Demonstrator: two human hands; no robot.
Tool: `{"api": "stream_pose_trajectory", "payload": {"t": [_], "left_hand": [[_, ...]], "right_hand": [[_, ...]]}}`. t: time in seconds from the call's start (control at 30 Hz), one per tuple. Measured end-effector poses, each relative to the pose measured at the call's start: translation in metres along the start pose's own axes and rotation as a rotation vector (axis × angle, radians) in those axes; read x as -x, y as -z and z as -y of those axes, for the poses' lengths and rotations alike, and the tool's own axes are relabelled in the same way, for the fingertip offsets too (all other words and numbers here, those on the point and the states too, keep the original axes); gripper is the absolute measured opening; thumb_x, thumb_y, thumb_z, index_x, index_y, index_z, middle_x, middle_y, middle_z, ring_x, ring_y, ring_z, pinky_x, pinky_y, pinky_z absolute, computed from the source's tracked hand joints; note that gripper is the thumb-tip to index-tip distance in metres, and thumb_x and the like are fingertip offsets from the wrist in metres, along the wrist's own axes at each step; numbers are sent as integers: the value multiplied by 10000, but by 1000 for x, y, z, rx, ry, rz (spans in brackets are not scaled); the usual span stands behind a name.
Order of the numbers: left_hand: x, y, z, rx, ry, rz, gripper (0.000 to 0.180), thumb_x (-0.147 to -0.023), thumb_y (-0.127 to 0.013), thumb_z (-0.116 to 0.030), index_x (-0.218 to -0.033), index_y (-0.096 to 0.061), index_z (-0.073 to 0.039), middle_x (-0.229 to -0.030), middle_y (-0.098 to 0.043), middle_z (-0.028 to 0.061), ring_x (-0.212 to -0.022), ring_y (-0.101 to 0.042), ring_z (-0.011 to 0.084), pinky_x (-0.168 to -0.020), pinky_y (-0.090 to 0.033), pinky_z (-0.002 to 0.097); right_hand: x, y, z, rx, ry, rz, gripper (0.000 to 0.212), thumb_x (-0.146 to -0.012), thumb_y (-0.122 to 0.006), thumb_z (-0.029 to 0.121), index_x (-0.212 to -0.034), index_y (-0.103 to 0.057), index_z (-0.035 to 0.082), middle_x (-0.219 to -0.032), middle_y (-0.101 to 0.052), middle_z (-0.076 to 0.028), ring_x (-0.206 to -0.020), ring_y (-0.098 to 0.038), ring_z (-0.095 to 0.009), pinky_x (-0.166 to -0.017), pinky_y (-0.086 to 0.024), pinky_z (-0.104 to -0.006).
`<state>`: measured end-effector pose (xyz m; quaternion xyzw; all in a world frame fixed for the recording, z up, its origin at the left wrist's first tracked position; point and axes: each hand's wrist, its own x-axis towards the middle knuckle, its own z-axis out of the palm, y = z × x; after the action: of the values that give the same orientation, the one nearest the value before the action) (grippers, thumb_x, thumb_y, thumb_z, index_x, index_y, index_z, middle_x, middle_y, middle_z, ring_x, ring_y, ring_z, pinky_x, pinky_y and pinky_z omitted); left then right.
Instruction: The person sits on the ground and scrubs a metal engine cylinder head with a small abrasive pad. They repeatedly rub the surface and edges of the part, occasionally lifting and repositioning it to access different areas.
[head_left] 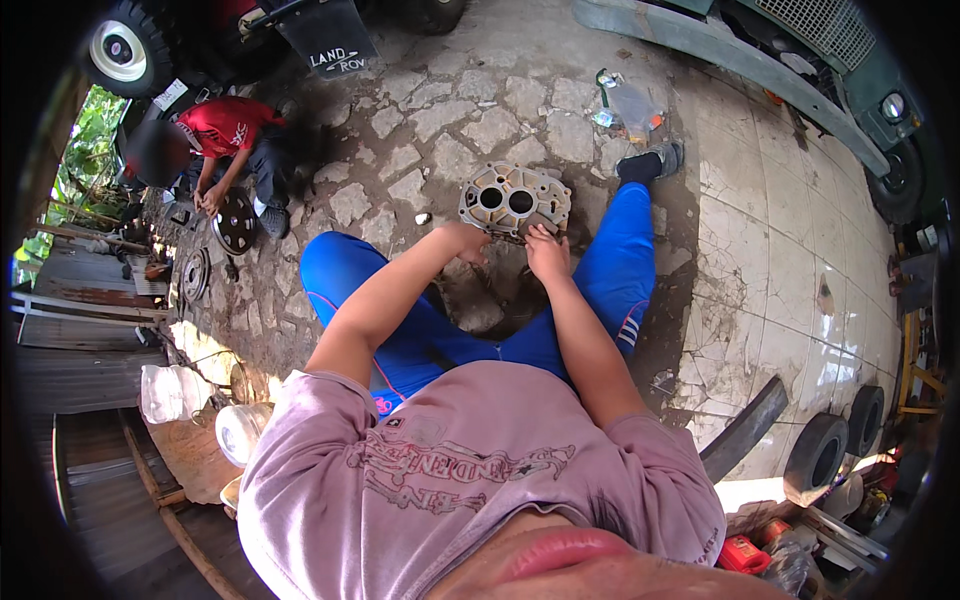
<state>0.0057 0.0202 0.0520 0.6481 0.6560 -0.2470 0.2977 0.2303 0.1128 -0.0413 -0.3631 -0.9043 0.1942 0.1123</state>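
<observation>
A metal gearbox housing with two large round bores and bolt holes round its rim sits on the stone ground between my legs, its flat face up. My left hand is at the housing's near left edge, fingers loosely apart, with nothing visible in them. At the near right edge, my right hand has its fingers closed on a small dark flat piece, pressed against the housing's face. What this piece is made of does not show clearly.
To the left, another person in a red shirt crouches over a round dark plate. A second disc lies nearby. Plastic litter lies beyond my right foot. Tyres and a plank are on the right; vehicles stand ahead.
</observation>
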Motion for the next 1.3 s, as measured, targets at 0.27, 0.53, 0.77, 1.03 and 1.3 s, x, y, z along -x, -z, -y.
{"api": "stream_pose_trajectory", "payload": {"t": [0.27, 0.53, 0.77, 1.03, 1.3], "left_hand": [[160, 80, -103, 213, -285, -511, 655, -1008, -681, -441, -1554, -528, -114, -1620, -488, 216, -1426, -534, 413, -1166, -453, 489], [145, 27, -76, 502, -280, -779, 552, -985, -755, -285, -1484, -606, -103, -1652, -442, 229, -1410, -550, 434, -1141, -487, 473], [31, -15, 3, 936, -31, -959, 511, -1017, -718, -249, -1477, -602, -59, -1578, -540, 201, -1464, -521, 328, -1210, -411, 404], [-53, -86, 48, 1121, 235, -1021, 642, -1014, -713, -266, -1564, -492, -21, -1558, -547, 218, -1402, -566, 354, -1177, -448, 438], [-92, -66, 74, 1426, 226, -887, 656, -1081, -609, -348, -1602, -428, 6, -1472, -631, 259, -1390, -607, 308, -1151, -461, 374]], "right_hand": [[-26, 39, -28, -619, -222, -300, 298, -975, -673, 286, -1125, -791, 58, -1084, -779, -190, -1023, -745, -384, -904, -582, -442], [-31, 49, -75, -1354, -661, -478, 266, -1016, -712, 213, -1198, -782, 32, -1089, -765, -30, -1024, -652, -134, -904, -488, -310], [-22, 53, -86, -1491, -770, -575, 292, -1043, -688, 251, -1243, -742, 44, -1140, -731, -23, -1024, -649, -137, -845, -493, -336], [-31, 48, -74, -1185, -740, -494, 331, -1056, -672, 187, -1300, -733, -29, -1213, -753, -73, -1094, -667, -148, -995, -500, -313], [-54, 17, -48, -621, -426, -349, 415, -1089, -588, 252, -1392, -671, -19, -1551, -581, -198, -1403, -590, -352, -1174, -450, -391]]}}
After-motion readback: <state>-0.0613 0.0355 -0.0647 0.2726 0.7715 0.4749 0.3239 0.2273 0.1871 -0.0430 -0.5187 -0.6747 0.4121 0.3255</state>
